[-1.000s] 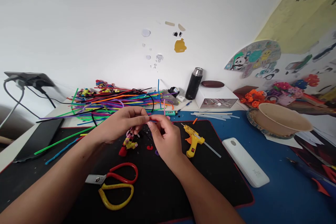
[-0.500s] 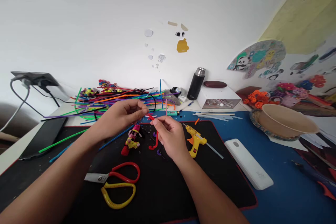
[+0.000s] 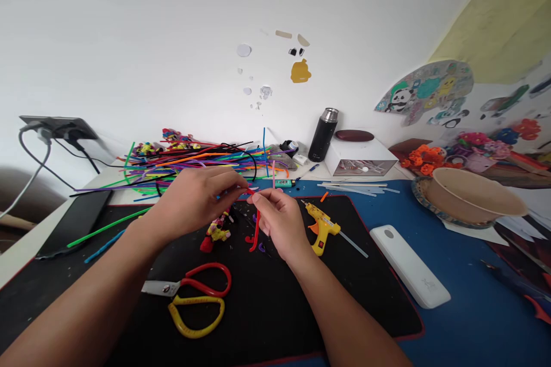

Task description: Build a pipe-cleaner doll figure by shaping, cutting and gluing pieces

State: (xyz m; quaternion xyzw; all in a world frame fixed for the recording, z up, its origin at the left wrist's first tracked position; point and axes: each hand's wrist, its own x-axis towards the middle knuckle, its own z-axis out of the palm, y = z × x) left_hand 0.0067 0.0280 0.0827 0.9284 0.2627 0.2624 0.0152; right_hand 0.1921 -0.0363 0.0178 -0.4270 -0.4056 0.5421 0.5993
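Note:
Between my two hands is a red pipe cleaner (image 3: pixel 257 228), its lower end curled and hanging over the black mat (image 3: pixel 275 309). My left hand (image 3: pixel 206 200) pinches its upper end between thumb and fingers. Close beside, my right hand (image 3: pixel 279 221) grips it with the thumb on top. Below my left hand lies a small pipe-cleaner figure (image 3: pixel 217 232) in red, pink and yellow, partly hidden by that hand. Scissors (image 3: pixel 198 289) with one red and one yellow handle lie nearer to me. A yellow glue gun (image 3: pixel 322 229) rests to the right of my right hand.
Many coloured pipe cleaners (image 3: pixel 202 155) are heaped along the wall. Behind stand a black thermos (image 3: pixel 323 135) and a white box (image 3: pixel 361 157). Glue sticks (image 3: pixel 359 187), a white power bank (image 3: pixel 410 266) and a bowl (image 3: pixel 476 192) are on the right. A dark tablet (image 3: pixel 77 221) lies left.
My left hand has turned and closed in nearer to my right hand, covering more of the small figure. The hanging red end has shifted slightly. The view has tilted a little.

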